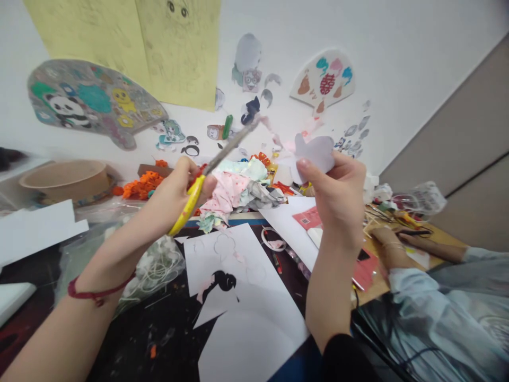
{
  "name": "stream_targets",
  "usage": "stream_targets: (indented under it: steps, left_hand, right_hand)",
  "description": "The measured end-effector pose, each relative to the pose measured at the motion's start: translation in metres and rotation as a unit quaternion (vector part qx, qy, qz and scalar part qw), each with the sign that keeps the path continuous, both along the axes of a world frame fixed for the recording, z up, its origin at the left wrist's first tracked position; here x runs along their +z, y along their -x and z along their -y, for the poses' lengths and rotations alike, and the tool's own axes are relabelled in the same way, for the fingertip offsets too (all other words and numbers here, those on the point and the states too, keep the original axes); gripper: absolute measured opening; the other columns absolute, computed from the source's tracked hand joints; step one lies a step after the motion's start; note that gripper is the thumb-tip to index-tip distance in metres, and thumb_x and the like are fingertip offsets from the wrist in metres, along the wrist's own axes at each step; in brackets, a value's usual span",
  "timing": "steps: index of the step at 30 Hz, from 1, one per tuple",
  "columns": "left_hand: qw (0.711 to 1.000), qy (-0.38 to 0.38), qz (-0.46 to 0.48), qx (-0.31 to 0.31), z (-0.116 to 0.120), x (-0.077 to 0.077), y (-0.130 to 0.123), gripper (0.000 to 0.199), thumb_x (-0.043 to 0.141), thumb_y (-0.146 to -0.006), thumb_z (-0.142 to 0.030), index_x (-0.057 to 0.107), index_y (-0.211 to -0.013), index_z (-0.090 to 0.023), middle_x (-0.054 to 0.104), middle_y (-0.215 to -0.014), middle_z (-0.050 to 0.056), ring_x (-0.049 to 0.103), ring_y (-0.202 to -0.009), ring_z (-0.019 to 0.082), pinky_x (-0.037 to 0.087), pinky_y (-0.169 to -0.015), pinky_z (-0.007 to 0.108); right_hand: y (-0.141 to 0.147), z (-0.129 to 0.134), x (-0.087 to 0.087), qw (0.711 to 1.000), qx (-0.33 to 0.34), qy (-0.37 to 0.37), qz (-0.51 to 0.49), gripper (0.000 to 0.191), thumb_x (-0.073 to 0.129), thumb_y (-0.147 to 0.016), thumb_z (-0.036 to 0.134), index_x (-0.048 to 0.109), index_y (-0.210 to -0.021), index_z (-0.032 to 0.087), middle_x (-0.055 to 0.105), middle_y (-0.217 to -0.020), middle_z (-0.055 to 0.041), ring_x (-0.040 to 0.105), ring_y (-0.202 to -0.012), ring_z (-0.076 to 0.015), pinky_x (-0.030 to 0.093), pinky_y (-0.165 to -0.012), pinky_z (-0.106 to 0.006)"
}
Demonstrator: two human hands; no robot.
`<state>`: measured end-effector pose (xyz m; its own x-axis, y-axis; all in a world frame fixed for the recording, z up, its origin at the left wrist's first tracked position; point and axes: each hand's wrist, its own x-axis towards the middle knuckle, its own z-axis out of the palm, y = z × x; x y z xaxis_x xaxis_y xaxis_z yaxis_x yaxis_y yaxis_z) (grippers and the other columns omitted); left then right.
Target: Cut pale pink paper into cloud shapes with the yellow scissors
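Observation:
My left hand (pixel 183 180), with a red cord bracelet at its wrist, is closed round the yellow and red handles of a pair of scissors (pixel 230 147). The blades point up and to the right, and look closed together. A small pinkish scrap appears by their tip, blurred against the wall. Between thumb and fingers, my right hand (pixel 344 188) pinches a white paper cutout (pixel 316 151) with a rounded, lobed edge. Below both hands lies a white sheet (pixel 254 286) with faint pencil outlines, and a black paper figure (pixel 225 281) rests on it.
At the right, another person's hand (pixel 387 244) rests on a wooden tabletop with tools. Crumpled patterned fabric or paper (pixel 226 193) and orange pieces (pixel 143 184) are heaped along the wall. A plastic bag of white string (pixel 155 270) lies left. Decorated fans (pixel 95 101) hang behind.

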<state>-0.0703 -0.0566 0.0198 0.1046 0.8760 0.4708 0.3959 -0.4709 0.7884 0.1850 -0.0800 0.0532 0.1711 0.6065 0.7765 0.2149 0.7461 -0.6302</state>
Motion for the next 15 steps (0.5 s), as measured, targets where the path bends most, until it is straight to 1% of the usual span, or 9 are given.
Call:
stream_targets:
  steps: [2, 4, 6, 7, 8, 9, 11, 13, 15]
  left_hand:
    - [0.996, 0.019, 0.091, -0.015, -0.002, -0.001, -0.002, 0.040, 0.059, -0.091, -0.057, 0.040, -0.086, -0.023, 0.057, -0.072, -0.003, 0.044, -0.056, 0.008, 0.038, -0.053, 0.026]
    - [0.986, 0.006, 0.165, -0.014, 0.001, 0.001, -0.006, 0.042, 0.058, -0.091, -0.060, 0.038, -0.088, -0.023, 0.060, -0.079, -0.002, 0.046, -0.057, 0.008, 0.039, -0.050, 0.024]
    - [0.980, -0.008, 0.198, -0.020, 0.008, 0.004, -0.011, 0.040, 0.060, -0.090, -0.058, 0.039, -0.092, -0.024, 0.066, -0.089, 0.000, 0.051, -0.063, 0.009, 0.042, -0.053, 0.024]
    - [0.975, -0.007, 0.219, -0.043, 0.012, 0.006, -0.014, 0.038, 0.063, -0.090, -0.054, 0.041, -0.092, -0.024, 0.067, -0.089, 0.001, 0.050, -0.061, 0.008, 0.043, -0.053, 0.025]
    - [0.971, -0.011, 0.227, -0.077, 0.015, 0.007, -0.016, 0.036, 0.063, -0.090, -0.054, 0.042, -0.094, -0.024, 0.067, -0.088, 0.001, 0.052, -0.061, 0.009, 0.042, -0.053, 0.025]
    - [0.971, -0.017, 0.224, -0.086, 0.018, 0.008, -0.018, 0.037, 0.062, -0.090, -0.055, 0.043, -0.093, -0.023, 0.068, -0.088, 0.002, 0.053, -0.062, 0.008, 0.042, -0.054, 0.025]
    - [0.975, 0.003, 0.209, -0.078, 0.022, 0.008, -0.021, 0.037, 0.064, -0.089, -0.052, 0.043, -0.088, -0.022, 0.069, -0.087, 0.002, 0.052, -0.059, 0.007, 0.042, -0.054, 0.025]
    - [0.970, 0.018, 0.226, -0.092, 0.023, 0.007, -0.024, 0.037, 0.071, -0.085, -0.043, 0.041, -0.085, -0.022, 0.066, -0.079, -0.001, 0.055, -0.059, 0.007, 0.042, -0.054, 0.023]
    - [0.962, 0.010, 0.248, -0.116, 0.025, 0.006, -0.025, 0.040, 0.076, -0.080, -0.034, 0.039, -0.085, -0.023, 0.065, -0.078, -0.004, 0.056, -0.059, 0.007, 0.044, -0.053, 0.022]
  right_hand:
    - [0.002, -0.003, -0.002, 1.000, 0.003, 0.007, -0.004, 0.029, 0.082, -0.073, 0.034, 0.062, -0.060, 0.019, 0.046, -0.057, 0.0041, 0.041, -0.056, -0.0080, 0.033, -0.051, -0.026]
    - [0.007, -0.005, -0.004, 1.000, 0.021, 0.019, -0.002, 0.030, 0.082, -0.073, 0.035, 0.061, -0.061, 0.019, 0.046, -0.058, 0.0042, 0.041, -0.057, -0.0081, 0.033, -0.051, -0.026]
    - [0.014, -0.004, -0.006, 0.998, 0.052, 0.036, 0.008, 0.027, 0.083, -0.073, 0.033, 0.062, -0.062, 0.019, 0.046, -0.059, 0.0043, 0.040, -0.057, -0.0080, 0.032, -0.052, -0.026]
    - [0.017, -0.003, -0.008, 0.996, 0.068, 0.047, 0.017, 0.026, 0.083, -0.073, 0.032, 0.063, -0.063, 0.019, 0.045, -0.059, 0.0043, 0.040, -0.057, -0.0080, 0.031, -0.052, -0.027]
    - [0.022, -0.002, -0.009, 0.994, 0.083, 0.058, 0.027, 0.024, 0.083, -0.073, 0.031, 0.064, -0.063, 0.020, 0.046, -0.059, 0.0043, 0.040, -0.058, -0.0082, 0.031, -0.053, -0.027]
    - [0.026, 0.000, -0.010, 0.992, 0.097, 0.066, 0.036, 0.023, 0.083, -0.073, 0.031, 0.066, -0.063, 0.020, 0.046, -0.059, 0.0042, 0.041, -0.058, -0.0084, 0.032, -0.053, -0.027]
    - [0.033, 0.003, -0.011, 0.988, 0.122, 0.078, 0.055, 0.018, 0.083, -0.073, 0.032, 0.070, -0.066, 0.021, 0.051, -0.060, 0.0037, 0.044, -0.059, -0.0090, 0.034, -0.054, -0.027]
    - [0.039, 0.004, -0.013, 0.984, 0.137, 0.087, 0.072, 0.013, 0.083, -0.073, 0.032, 0.075, -0.073, 0.022, 0.055, -0.061, 0.0038, 0.045, -0.058, -0.0088, 0.035, -0.054, -0.027]
    - [0.043, 0.004, -0.014, 0.982, 0.139, 0.094, 0.087, 0.011, 0.083, -0.073, 0.030, 0.077, -0.078, 0.023, 0.057, -0.061, 0.0043, 0.044, -0.058, -0.0083, 0.035, -0.054, -0.026]
